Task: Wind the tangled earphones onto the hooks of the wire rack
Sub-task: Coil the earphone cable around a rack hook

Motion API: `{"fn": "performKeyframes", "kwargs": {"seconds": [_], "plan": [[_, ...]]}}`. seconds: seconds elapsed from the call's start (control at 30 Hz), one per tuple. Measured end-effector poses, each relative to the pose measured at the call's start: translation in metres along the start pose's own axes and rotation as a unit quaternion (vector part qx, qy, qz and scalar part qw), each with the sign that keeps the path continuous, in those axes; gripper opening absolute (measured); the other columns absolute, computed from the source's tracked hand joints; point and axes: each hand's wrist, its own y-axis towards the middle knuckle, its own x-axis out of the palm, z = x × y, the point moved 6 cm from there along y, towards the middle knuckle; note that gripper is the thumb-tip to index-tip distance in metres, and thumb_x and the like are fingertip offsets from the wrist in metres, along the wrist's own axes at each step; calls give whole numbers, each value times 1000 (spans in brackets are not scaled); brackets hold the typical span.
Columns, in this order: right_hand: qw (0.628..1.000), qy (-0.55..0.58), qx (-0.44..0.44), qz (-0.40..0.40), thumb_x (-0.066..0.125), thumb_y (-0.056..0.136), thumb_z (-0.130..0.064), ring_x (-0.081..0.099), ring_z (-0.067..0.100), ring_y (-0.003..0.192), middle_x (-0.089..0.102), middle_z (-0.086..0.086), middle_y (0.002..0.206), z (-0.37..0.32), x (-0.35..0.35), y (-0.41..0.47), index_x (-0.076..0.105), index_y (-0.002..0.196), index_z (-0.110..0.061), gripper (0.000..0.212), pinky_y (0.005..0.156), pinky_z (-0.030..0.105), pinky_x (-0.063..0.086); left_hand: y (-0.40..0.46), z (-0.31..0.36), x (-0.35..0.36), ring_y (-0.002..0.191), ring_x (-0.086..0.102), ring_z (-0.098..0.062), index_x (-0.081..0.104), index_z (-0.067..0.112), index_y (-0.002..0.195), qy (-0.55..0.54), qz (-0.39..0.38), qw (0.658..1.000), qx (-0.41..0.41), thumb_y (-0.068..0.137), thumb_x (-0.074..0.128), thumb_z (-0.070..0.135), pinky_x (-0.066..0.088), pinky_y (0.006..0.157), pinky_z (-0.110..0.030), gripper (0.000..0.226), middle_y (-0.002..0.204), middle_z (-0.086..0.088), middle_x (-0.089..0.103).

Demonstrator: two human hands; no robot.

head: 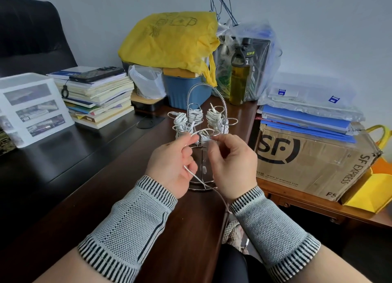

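Left hand [169,164] and right hand [232,166] each pinch the white earphone cable [196,177]. Wire rack [206,121] stands just beyond both hands, its hooks wound with cable.

Dark wood desk [89,176], black chair [31,34], grey wall [318,17]

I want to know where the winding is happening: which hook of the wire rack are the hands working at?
The nearest front hook, between the left hand and right hand; the hooks behind already carry wound white bundles.
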Motion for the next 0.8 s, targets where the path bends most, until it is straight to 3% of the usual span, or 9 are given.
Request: {"fn": "performKeyframes", "kwargs": {"seconds": [0.13,0.33,0.47,0.57,0.67,0.8], "plan": [[1000,-3,2,-8,60,86,-25,55,6,63,61,-8,69,-1,0,2,72,81,-14,17,59,19,41,-4,1,4,37,16,-5,69,10,90,5,-35,999,-26,91,63,25,20,39,-15,17,50,9,15],[999,11,15,-47,54,88,-28,56,12,58,59,-8,62,0,4,6,70,77,-16,23,56,27,46,-3,5,3,39,17,-5,70,8,91,55,3,998,41,90,65,16,15,36,-17,9,44,10,22],[996,14,34,-76,52,88,-27,57,15,53,60,-7,58,1,6,8,71,81,-17,22,56,28,46,-2,1,4,41,16,-5,71,11,97,29,-4,999,22,89,67,19,15,38,-17,12,48,9,19],[990,41,78,-108,57,90,-19,51,9,48,53,-10,51,7,9,9,67,74,-22,19,54,26,42,-2,-3,6,37,15,-4,71,16,91,-10,-26,999,-22,89,66,20,14,41,-17,7,48,10,17],[978,94,133,-128,58,91,-16,52,14,45,56,-1,48,12,12,10,59,63,-25,29,49,29,45,-2,-5,7,36,16,-5,71,15,94,-31,-38,998,-43,88,66,21,14,42,-16,10,47,10,17],[954,184,197,-134,60,90,-10,49,9,41,56,-2,45,12,12,10,62,68,-21,25,42,20,39,-2,-5,7,36,17,-5,70,13,102,-36,-10,999,-23,87,67,21,15,41,-16,16,46,10,20]]}}
